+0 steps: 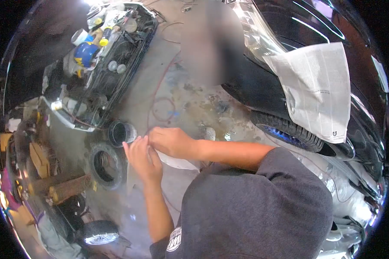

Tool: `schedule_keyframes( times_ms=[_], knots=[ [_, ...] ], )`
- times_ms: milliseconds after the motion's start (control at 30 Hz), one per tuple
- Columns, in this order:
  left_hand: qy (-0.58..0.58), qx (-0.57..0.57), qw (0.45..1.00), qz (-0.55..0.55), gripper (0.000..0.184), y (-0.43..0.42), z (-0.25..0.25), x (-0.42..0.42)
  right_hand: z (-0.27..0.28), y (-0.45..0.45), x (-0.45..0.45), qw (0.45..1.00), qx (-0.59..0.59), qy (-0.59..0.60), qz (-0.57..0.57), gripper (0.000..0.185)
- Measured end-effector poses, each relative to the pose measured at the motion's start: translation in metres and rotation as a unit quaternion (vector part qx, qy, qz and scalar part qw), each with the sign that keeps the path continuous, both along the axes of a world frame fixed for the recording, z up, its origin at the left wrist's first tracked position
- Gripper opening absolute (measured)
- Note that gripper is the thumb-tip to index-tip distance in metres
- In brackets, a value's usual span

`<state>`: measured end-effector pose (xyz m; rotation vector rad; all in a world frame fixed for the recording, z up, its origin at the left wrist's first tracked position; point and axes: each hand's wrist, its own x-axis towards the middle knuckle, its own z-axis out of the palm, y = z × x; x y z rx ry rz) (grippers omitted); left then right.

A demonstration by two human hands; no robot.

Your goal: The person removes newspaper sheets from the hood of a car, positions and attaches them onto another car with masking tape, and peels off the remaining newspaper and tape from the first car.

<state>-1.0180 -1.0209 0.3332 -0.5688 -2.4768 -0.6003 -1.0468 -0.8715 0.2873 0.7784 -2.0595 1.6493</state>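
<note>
My left hand and my right hand meet in the middle of the view, fingers touching. My right hand is closed, its thumb and fingers pressed together. The fingers of my left hand are bent and bunched against it. From beneath both hands hangs a thin white sheet, apparently paper, with its upper edge at my fingers. The exact pinch points are hidden. Just beyond my left fingertips stands a dark round bucket-like container.
A black car with a newspaper sheet over its side and a front tire is on the right. A loose tire lies left. A detached bumper bears bottles and a blue cap. A red hose crosses the floor.
</note>
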Motion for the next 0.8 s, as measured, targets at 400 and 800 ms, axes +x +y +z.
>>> schedule_keyframes(
  times_ms=[400, 800],
  knots=[
    [0.176, -0.013, 0.972, -0.156, 0.01, 0.112, 0.089, -0.202, 0.047, 0.123, -0.096, 0.976, -0.054, -0.111, -0.18, 0.017],
    [0.142, 0.098, 0.806, -0.567, 0.017, 0.315, 0.164, -0.375, 0.001, 0.214, -0.09, 0.839, -0.201, -0.125, -0.491, 0.014]
  ],
)
